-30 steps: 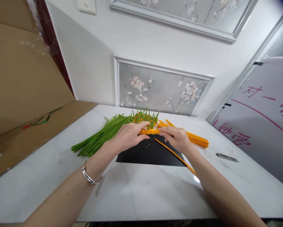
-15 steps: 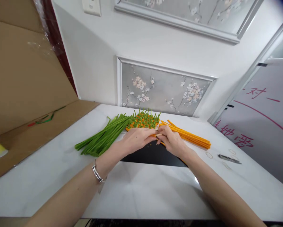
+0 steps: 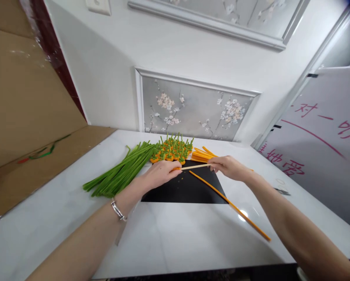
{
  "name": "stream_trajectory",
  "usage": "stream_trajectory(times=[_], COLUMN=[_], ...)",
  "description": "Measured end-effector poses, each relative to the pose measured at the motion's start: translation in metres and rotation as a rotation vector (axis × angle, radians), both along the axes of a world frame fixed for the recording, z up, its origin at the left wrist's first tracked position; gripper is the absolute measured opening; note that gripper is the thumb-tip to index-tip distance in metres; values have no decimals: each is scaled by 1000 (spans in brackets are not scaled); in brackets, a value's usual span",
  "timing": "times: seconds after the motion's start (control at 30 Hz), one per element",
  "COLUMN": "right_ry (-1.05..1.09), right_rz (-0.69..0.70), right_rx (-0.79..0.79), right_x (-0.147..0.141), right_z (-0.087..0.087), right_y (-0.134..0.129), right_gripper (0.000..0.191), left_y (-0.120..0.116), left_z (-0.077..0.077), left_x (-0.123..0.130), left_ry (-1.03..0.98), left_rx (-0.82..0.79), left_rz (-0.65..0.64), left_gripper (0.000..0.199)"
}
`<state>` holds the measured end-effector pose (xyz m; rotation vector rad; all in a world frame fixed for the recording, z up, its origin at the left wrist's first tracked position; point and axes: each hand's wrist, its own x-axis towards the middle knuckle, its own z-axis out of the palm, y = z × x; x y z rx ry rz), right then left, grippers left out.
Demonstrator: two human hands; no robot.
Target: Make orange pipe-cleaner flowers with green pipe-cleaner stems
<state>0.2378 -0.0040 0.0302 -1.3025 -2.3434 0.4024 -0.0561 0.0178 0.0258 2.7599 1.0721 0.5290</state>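
My left hand (image 3: 163, 172) is closed on one end of a thin pale wooden stick (image 3: 196, 166), and a bit of orange shows at its fingertips. My right hand (image 3: 229, 168) pinches the stick's other end, so it spans the gap between both hands above a black mat (image 3: 180, 192). One loose orange pipe cleaner (image 3: 230, 205) lies slantwise from the mat onto the white table. Just behind my hands stand several small orange pieces with green tops and stems (image 3: 171, 150). An orange pipe cleaner bundle (image 3: 200, 156) is partly hidden by my right hand.
A bundle of green pipe cleaners (image 3: 122, 171) lies left of the mat on the white table (image 3: 163, 230). A small dark metal tool (image 3: 281, 191) is partly covered by my right arm. Cardboard (image 3: 31, 97) borders the left; a framed wall panel (image 3: 196, 107) stands behind.
My hands have moved apart, the right one shifting right, baring the stick between them. The loose orange pipe cleaner shows fully from under my right arm. The view has shifted slightly.
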Motion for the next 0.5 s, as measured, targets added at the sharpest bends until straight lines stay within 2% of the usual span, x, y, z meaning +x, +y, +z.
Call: stream_trajectory(times=[0.1, 0.23, 0.33, 0.4, 0.5], right_ry=[-14, 18, -77, -192, -252], right_rz=[-155, -383, -485, -527, -535], right_rx=[12, 14, 39, 73, 88], right_x=[32, 53, 46, 36, 21], right_z=[-3, -29, -45, -48, -49], right_y=[-13, -26, -31, -30, -26], right_gripper=[25, 25, 27, 29, 29], left_y=[4, 7, 4, 3, 2], left_z=[-1, -2, -3, -6, -11], left_x=[-3, -2, 4, 8, 12], left_ry=[-62, -164, -223, -246, -261], left_rx=[-42, -97, -162, -194, -240], left_rz=[5, 22, -35, -41, -29], left_gripper=[23, 23, 22, 24, 26])
